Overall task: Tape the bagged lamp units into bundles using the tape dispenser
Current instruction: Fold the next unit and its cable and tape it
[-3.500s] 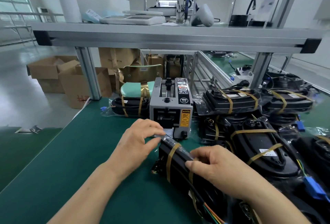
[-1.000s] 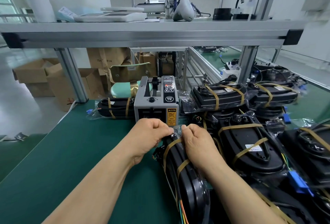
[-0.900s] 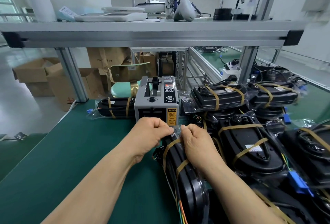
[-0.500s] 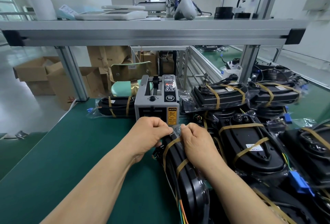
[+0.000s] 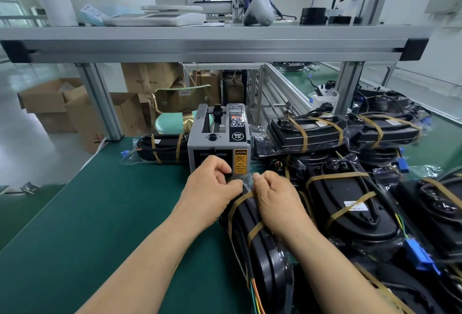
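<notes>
— Green tabletop [image 5: 100, 226] on screen, tape dispenser [image 5: 220, 138] standing toward its far edge. Hands?
— Both curled: my left hand [image 5: 210, 184] and right hand [image 5: 277, 198] pinch the bagged lamp unit [image 5: 270, 268] at its far end, just before the dispenser.

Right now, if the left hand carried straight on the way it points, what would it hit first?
Probably the grey box-shaped tape dispenser: the left hand, pinching the black bagged lamp unit, points at its front face just ahead, though depth is unclear.
</notes>
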A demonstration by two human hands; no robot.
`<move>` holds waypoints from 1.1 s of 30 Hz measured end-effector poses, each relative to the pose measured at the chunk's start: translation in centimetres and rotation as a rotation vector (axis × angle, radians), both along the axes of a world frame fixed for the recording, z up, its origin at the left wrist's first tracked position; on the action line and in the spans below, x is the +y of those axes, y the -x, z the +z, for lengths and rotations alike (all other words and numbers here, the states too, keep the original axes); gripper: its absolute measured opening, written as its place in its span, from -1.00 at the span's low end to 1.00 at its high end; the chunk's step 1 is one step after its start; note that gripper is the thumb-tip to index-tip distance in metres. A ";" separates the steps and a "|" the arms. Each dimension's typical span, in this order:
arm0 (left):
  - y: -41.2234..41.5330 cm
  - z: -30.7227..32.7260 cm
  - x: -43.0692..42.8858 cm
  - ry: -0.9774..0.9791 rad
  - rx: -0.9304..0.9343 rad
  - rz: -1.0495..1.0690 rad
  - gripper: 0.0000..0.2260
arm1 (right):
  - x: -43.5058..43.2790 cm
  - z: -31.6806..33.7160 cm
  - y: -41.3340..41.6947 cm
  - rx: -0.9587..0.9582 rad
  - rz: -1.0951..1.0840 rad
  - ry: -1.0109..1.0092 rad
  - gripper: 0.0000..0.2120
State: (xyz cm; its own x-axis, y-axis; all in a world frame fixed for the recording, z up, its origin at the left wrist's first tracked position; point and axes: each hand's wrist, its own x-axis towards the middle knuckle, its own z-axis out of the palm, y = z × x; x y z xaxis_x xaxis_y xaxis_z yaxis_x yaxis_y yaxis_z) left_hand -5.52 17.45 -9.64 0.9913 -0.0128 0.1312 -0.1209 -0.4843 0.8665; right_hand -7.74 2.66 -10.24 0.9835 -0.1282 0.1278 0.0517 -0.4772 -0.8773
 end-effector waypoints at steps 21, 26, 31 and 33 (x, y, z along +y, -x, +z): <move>0.6 0.8 0.8 0.508 0.352 -0.123 -0.91 | -0.1 0.5 0.0 0.081 0.074 0.049 -0.52; 1.6 0.7 0.2 0.484 0.279 -0.053 -0.81 | -0.7 3.4 -0.3 0.308 0.334 0.199 -0.70; 4.0 1.4 0.5 0.406 0.158 -0.173 -0.77 | -2.0 5.0 0.8 0.355 0.468 0.144 -0.72; 4.7 2.1 0.7 0.247 -0.016 -0.116 -0.79 | -2.5 5.4 1.6 0.298 0.504 -0.085 -0.89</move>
State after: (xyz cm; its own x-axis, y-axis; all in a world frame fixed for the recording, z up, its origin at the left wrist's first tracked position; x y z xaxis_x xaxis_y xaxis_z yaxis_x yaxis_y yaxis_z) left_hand -10.23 18.12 -7.52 0.9828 -0.0921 0.1600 -0.1779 -0.2409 0.9541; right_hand -9.35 0.13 -4.86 0.9178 0.3661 -0.1537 -0.0011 -0.3849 -0.9230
